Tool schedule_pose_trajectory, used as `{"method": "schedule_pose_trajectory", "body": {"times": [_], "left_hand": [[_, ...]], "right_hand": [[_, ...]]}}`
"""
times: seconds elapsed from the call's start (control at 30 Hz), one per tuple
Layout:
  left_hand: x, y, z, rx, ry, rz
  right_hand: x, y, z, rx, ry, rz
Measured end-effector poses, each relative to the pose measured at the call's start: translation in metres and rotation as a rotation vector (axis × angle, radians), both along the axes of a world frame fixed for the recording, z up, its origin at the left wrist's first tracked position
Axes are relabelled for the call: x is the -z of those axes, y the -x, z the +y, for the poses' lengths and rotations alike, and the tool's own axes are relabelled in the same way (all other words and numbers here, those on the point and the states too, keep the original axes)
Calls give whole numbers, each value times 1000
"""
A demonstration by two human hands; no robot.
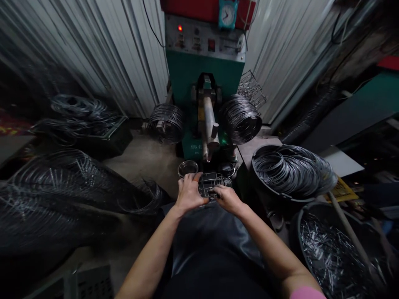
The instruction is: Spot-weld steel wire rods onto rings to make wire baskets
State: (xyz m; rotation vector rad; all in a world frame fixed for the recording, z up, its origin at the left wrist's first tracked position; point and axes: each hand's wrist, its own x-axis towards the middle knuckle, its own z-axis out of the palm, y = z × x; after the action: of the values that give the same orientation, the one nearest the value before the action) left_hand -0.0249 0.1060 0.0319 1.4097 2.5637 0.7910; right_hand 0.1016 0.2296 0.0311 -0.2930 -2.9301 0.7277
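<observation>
left hand [188, 193]: grips left rim of wire grid [213, 183]
right hand [228, 198]: pinches grid's near-right edge
grid: just before welder [205, 83]
rings: heaped in tub [268, 195], right

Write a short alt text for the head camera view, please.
The left hand and the right hand grip a round grey wire grid in front of a green metal machine. A black round tub of thin grey wire rings stands to the right.

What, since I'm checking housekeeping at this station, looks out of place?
The wire rings on the left sprawl loose across the floor in a tangled heap, while those on the right sit stacked in a black tub.
</observation>
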Motion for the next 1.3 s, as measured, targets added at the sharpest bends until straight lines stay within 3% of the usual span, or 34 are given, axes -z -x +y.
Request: {"method": "schedule_pose_trajectory", "body": {"times": [0.13, 0.47, 0.77, 1.0, 1.3], "left_hand": [[0, 4, 3, 16, 31, -42], [1, 15, 12, 44, 37, -85], [4, 40, 26, 48, -1, -96], [-6, 60, 47, 39, 12, -90], [-9, 61, 54, -17, 25, -59]], "right_hand": [[1, -7, 4, -105, 2, -21], [13, 3, 14, -112, 54, 43], [2, 24, 26, -143, 4, 46], [-6, 47, 43, -95, -26, 103], [-7, 51, 38, 30, -46, 94]]}}
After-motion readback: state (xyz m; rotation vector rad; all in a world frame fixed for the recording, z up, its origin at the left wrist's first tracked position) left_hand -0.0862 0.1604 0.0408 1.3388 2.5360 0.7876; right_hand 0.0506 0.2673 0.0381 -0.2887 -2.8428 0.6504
